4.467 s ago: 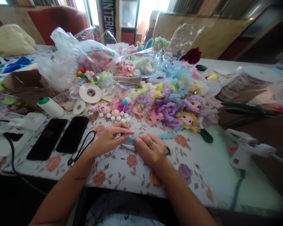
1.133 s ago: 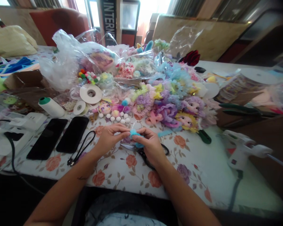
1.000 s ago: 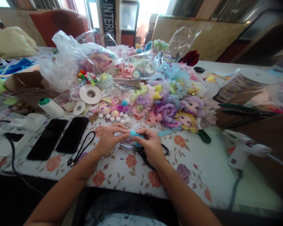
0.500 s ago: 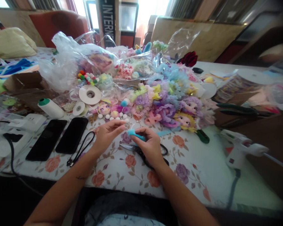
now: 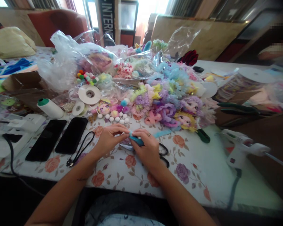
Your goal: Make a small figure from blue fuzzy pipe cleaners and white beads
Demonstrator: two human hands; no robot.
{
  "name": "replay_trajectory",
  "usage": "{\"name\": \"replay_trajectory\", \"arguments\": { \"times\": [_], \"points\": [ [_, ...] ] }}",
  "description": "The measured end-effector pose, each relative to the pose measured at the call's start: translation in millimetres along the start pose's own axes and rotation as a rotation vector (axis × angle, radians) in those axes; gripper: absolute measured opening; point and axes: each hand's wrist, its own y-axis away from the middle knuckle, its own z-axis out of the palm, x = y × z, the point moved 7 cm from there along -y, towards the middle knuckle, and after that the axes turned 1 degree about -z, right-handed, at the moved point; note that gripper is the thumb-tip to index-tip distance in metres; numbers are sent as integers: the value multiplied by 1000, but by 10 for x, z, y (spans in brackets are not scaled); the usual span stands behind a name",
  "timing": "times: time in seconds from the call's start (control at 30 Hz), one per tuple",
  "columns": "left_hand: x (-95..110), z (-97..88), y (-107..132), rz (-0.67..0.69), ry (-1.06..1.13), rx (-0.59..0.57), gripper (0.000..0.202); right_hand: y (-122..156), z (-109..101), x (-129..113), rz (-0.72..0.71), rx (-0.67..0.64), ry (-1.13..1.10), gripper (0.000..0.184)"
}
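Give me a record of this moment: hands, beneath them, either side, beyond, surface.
Left hand: pinching the end of a soft light-blue strip
Right hand: holding that strip
Beneath: silver-bladed, black-handled scissors, partly hidden by the right hand
Left side: flat black rectangular phone
Right side: white plastic glue gun
Beyond: yellow-haired doll head
Surface: white floral-print cloth

Scissors (image 5: 127, 147) partly behind right hand (image 5: 146, 147)

The head camera looks forward and down across the table (image 5: 202, 169).
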Motion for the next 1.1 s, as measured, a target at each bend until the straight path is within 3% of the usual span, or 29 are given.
{"name": "replay_trajectory", "arguments": {
  "times": [0.33, 0.43, 0.53, 0.67, 0.8, 1.1],
  "points": [
    [8, 32, 22, 24, -38, 12, 13, 0, 0, 20, 14, -10, -16, 9],
    [14, -24, 14, -10, -2, 67, 17, -26, -22, 84, 143, 0, -109, 6],
    [-21, -111, 4, -74, 86, 129, 25, -21, 0, 226, 385, -35, -255, 11],
    [-60, -92, 2, -121, 102, 58, 27, 21, 79, 341, 618, -98, -463, 19],
    [-78, 16, 15, -147, 94, -51, 24, 22, 100, 342, 659, -99, -525, 20],
    [-109, 48, 1, -209, 216, -62, 23, 83, 153, 386, 731, -152, -628, 21]
  ]
}}
